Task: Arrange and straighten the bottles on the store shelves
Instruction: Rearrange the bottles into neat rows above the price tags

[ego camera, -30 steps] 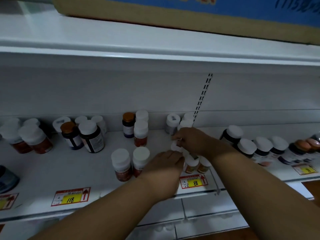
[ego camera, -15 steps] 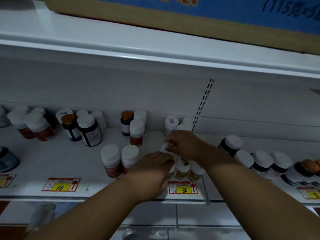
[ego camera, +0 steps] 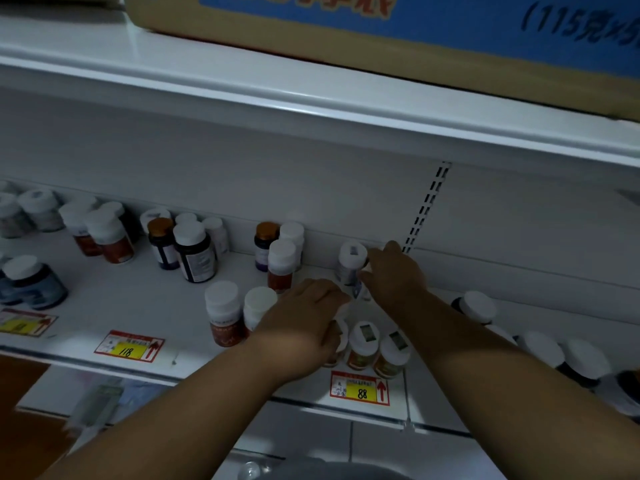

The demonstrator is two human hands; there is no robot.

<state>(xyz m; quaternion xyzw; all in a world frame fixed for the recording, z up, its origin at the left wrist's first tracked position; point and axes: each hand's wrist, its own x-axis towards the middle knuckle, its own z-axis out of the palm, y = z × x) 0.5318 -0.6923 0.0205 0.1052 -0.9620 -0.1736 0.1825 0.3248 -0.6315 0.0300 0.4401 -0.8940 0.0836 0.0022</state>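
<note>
Small white-capped bottles stand in a cluster on the white shelf (ego camera: 145, 306). My left hand (ego camera: 304, 317) lies over the cluster's front left and curls round one small bottle (ego camera: 341, 336), mostly hidden under the fingers. My right hand (ego camera: 394, 275) reaches further back and pinches another small bottle (ego camera: 362, 292) just in front of a taller white-capped bottle (ego camera: 351, 259). Two small yellow-labelled bottles (ego camera: 363, 342) (ego camera: 393, 353) stand upright at the front, between my forearms. Two red-labelled bottles (ego camera: 223, 311) stand left of my left hand.
More bottles stand in loose groups to the left (ego camera: 194, 251) and in a row to the right (ego camera: 479, 306). Price tags 88 (ego camera: 360, 388) and 118 (ego camera: 128, 346) sit on the shelf front. The upper shelf (ego camera: 311, 95) carries a cardboard box (ego camera: 381, 32) overhead.
My right hand has moved back towards the rear bottle with its small bottle. The left hand stays on the front cluster. The view has shifted, so the shelf sits lower and further right.
</note>
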